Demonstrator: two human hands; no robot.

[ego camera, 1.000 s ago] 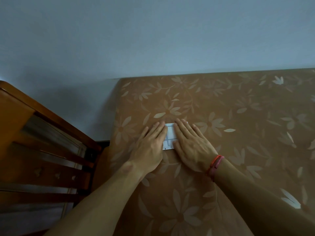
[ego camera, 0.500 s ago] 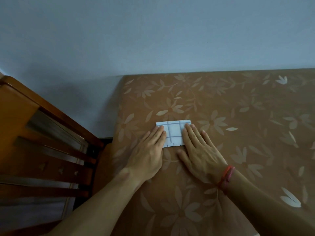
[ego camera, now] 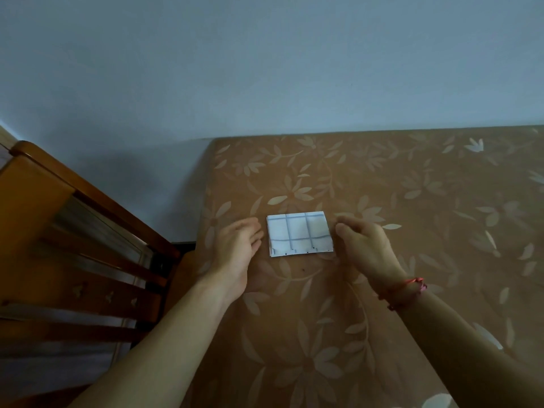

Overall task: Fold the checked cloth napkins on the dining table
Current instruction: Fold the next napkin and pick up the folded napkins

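A small white napkin with blue checks (ego camera: 299, 233) lies folded into a flat rectangle near the left end of the dining table (ego camera: 412, 201), which wears a brown flowered cover. My left hand (ego camera: 235, 248) hovers just left of the napkin, fingers loosely curled, holding nothing. My right hand (ego camera: 365, 245) sits just right of it, fingertips near the napkin's right edge; whether they touch it I cannot tell. A red cord circles the right wrist. The napkin's whole top face shows.
A wooden slatted chair (ego camera: 73, 245) stands at the table's left end, close to my left forearm. A pale wall (ego camera: 265, 69) runs behind the table. A white patch (ego camera: 438, 401) shows at the bottom edge.
Both hands lay flat on the napkin, covering most of it. They slid apart and lifted off, left going left and right going right, leaving the folded napkin uncovered.
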